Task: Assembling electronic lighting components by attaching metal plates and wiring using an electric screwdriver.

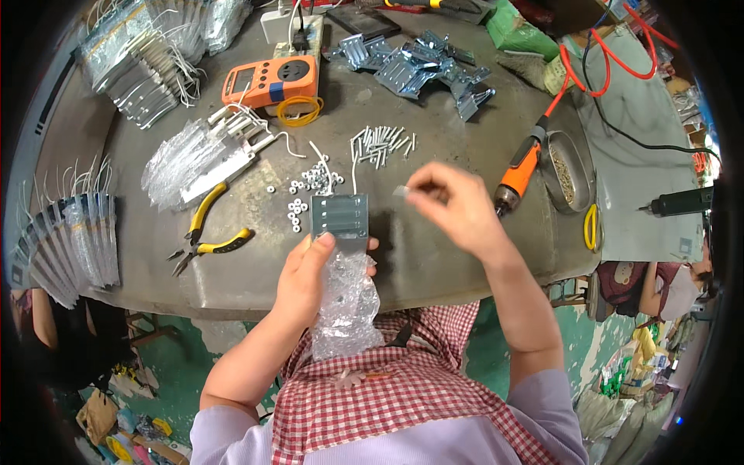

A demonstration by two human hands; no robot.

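Left hand (pixel 304 273) clamped on grey metal plate (pixel 339 217), near table's (pixel 434 267) front edge; low grip probably leaves the top face exposed. Bubble wrap (pixel 346 298) trails past that edge. Right hand (pixel 456 205) apart from plate, fingertips together on small clear scrap (pixel 401 191). Screws (pixel 380 144) just beyond, presumably for reach.

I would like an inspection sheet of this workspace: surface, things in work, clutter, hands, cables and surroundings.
Surface: grey table, stained.
Things in work: dark metal plate with two white wires, bubble wrap below.
Clutter: pliers, orange meter, screws, white rings, metal brackets, orange driver.
Hands: left hand grips the plate; right hand pinches a small pale piece, blurred.
Cables: red coiled line joins the driver; black cable at right.
Surroundings: worn green floor; another person partly visible.
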